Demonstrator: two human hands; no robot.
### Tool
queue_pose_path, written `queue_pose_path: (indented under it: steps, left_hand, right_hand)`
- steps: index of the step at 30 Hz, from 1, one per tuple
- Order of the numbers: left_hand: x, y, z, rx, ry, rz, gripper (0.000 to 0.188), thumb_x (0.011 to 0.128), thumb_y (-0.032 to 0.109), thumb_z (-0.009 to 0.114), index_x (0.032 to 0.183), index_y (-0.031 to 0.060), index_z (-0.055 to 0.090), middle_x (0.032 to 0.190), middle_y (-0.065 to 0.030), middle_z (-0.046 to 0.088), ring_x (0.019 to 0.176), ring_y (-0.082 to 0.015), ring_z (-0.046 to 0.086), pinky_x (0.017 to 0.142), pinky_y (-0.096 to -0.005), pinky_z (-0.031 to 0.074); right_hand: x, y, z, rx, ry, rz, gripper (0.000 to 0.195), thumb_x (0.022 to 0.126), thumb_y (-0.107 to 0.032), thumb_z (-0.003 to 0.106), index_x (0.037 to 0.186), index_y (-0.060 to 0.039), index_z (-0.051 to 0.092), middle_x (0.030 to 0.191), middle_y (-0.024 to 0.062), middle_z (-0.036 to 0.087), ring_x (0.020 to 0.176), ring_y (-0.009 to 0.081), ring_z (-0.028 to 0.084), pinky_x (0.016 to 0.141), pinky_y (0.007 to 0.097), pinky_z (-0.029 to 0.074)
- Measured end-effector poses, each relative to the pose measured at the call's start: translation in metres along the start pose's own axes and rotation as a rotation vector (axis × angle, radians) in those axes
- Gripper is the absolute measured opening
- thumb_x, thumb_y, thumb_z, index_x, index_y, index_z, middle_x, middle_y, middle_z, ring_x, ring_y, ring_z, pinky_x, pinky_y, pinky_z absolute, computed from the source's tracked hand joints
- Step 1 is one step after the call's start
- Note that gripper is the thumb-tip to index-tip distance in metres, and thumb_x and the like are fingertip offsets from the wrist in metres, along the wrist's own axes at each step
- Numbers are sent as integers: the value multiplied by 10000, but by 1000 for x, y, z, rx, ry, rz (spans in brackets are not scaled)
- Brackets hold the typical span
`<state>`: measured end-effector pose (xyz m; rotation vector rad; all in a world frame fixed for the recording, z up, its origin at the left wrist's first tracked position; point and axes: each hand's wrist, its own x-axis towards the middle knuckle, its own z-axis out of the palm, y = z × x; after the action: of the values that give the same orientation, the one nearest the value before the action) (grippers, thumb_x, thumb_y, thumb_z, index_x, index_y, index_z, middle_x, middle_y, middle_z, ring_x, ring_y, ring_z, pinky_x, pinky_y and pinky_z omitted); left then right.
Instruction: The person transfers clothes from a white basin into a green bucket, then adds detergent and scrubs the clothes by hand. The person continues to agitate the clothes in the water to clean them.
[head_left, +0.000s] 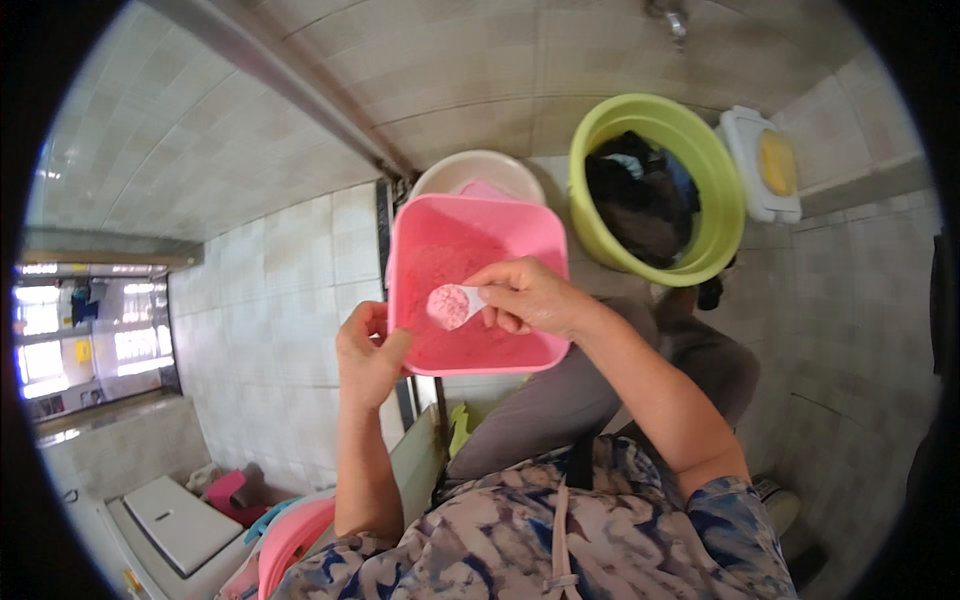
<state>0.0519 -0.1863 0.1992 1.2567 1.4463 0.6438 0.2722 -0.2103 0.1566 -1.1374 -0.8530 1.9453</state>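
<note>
My left hand (373, 352) grips the left rim of a pink square plastic tub (551, 247), its thumb over the edge. Pink powder (450, 259) covers the tub's bottom. Above it, my right hand (532, 296) holds a white plastic scoop (475, 300) by its handle, heaped with pale pink powder. A yellow-green round basin (724, 187) stands to the upper right, with dark cloth (645, 217) in water inside.
Behind the tub sits a whitish round basin (480, 161) with something pink in it. A white lidded container (750, 165) with a yellow patch adjoins the green basin. A tap (677, 26) projects from the tiled wall. Pink basins (296, 536) lie at lower left.
</note>
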Motion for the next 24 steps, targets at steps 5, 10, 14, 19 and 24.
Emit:
queue_pose_path:
  steps: [5, 10, 14, 19, 24]
  left_hand:
    - [10, 11, 17, -4, -16, -11, 202, 706, 55, 539, 870, -63, 530, 708, -87, 569, 522, -118, 545, 388, -239, 451]
    - [12, 16, 33, -11, 8, 13, 208, 696, 56, 529, 870, -57, 524, 728, -92, 566, 532, -115, 530, 402, -240, 456]
    - [11, 11, 34, -61, 24, -10, 200, 697, 50, 520, 866, -57, 519, 728, -93, 563, 533, -112, 523, 407, -236, 454]
    - [8, 8, 40, -54, -12, -25, 192, 700, 52, 520, 857, -59, 515, 718, -89, 558, 527, -109, 523, 397, -234, 448]
    - [8, 9, 41, -27, -10, -51, 189, 705, 54, 521, 854, -62, 512, 696, -84, 549, 520, -108, 522, 388, -234, 444]
  right_hand:
    - [-25, -21, -19, 156, 84, -97, 198, 896, -86, 473, 1035, 33, 548, 673, 76, 564, 463, 59, 442, 405, 188, 343]
    - [-85, -69, -70, 136, 328, -273, 194, 882, -112, 496, 986, 46, 539, 720, 95, 575, 448, 70, 448, 366, 188, 325]
    - [-123, -97, -114, -68, 634, -393, 182, 889, -132, 491, 959, 29, 538, 689, 86, 556, 446, 80, 429, 380, 201, 335]
    - [-126, -66, -203, -16, 858, -471, 172, 891, -129, 494, 937, 31, 537, 699, 67, 536, 494, 76, 429, 411, 201, 331]
    - [-132, -71, -220, 7, 865, -501, 154, 890, -131, 510, 926, 15, 544, 715, 45, 534, 517, 60, 427, 430, 193, 327]
